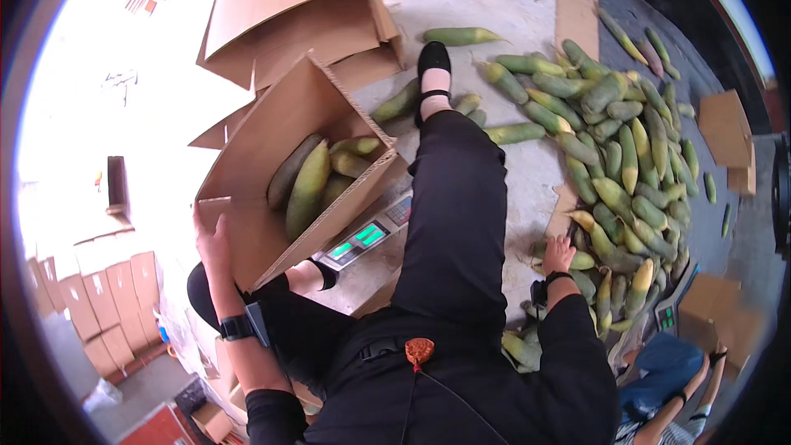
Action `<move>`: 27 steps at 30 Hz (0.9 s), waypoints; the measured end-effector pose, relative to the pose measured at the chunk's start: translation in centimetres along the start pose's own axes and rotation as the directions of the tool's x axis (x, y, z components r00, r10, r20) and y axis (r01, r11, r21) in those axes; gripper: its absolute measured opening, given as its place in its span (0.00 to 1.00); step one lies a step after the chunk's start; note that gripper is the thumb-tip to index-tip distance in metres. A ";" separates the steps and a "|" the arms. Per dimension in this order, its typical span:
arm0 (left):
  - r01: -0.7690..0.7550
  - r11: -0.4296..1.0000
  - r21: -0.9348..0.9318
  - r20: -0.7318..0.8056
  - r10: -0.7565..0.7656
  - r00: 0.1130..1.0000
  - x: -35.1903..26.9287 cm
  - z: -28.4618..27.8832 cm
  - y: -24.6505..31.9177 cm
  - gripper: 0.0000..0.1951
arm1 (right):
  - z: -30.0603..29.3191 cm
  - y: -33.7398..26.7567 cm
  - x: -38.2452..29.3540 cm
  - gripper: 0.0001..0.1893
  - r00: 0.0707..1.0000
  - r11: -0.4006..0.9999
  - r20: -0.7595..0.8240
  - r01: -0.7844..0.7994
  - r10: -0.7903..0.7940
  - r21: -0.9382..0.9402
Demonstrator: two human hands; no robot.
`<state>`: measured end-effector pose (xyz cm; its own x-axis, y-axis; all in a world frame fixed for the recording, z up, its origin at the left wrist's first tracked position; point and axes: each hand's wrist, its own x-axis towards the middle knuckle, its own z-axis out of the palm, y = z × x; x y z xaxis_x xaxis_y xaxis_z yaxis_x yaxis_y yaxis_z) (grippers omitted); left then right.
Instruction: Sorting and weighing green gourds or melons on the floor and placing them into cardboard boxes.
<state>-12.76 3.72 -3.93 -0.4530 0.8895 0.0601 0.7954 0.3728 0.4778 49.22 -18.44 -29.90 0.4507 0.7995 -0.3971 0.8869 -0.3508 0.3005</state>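
An open cardboard box (247, 167) stands tilted to my left with several long green radishes (308, 188) inside. At its near left edge is my left hand (213, 241), the thumb on the inner side and the fingers outside, gripping the wall. A digital scale with a lit green display (364, 238) sits beside the box. My right hand (558, 254) rests on a green radish at the near left edge of a large radish pile (618, 154); how firmly the fingers close around it cannot be told.
Another open cardboard box (290, 6) lies beyond the first. Loose radishes (460, 36) are scattered on the floor past my foot. At the lower right a co-worker (664, 377) is beside a second scale (667, 315) and a box (717, 315). Stacked cartons (111, 296) stand at the left.
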 end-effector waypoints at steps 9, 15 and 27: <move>0.024 0.997 -0.079 -0.025 -0.026 0.999 -0.9 -0.2 0.3 0.34 | -1.9 0.2 -1.1 0.13 0.986 0.989 0.080 0.150 -0.148 -0.007; -0.011 0.998 -0.066 -0.033 0.009 0.999 -0.7 -0.2 -0.1 0.34 | -5.8 0.9 -0.1 0.30 0.985 0.898 -0.020 -0.150 0.174 0.414; -0.088 0.996 -0.006 -0.104 0.087 0.991 -0.4 0.3 -1.3 0.34 | -24.4 0.6 3.4 0.27 0.885 -0.083 -0.358 0.398 0.299 0.914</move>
<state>-13.45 2.95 -4.83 -0.4216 0.8862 0.1923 0.8297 0.2914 0.4761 48.78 -4.03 -9.92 0.6280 0.7767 0.0488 0.1981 -0.0989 -0.9752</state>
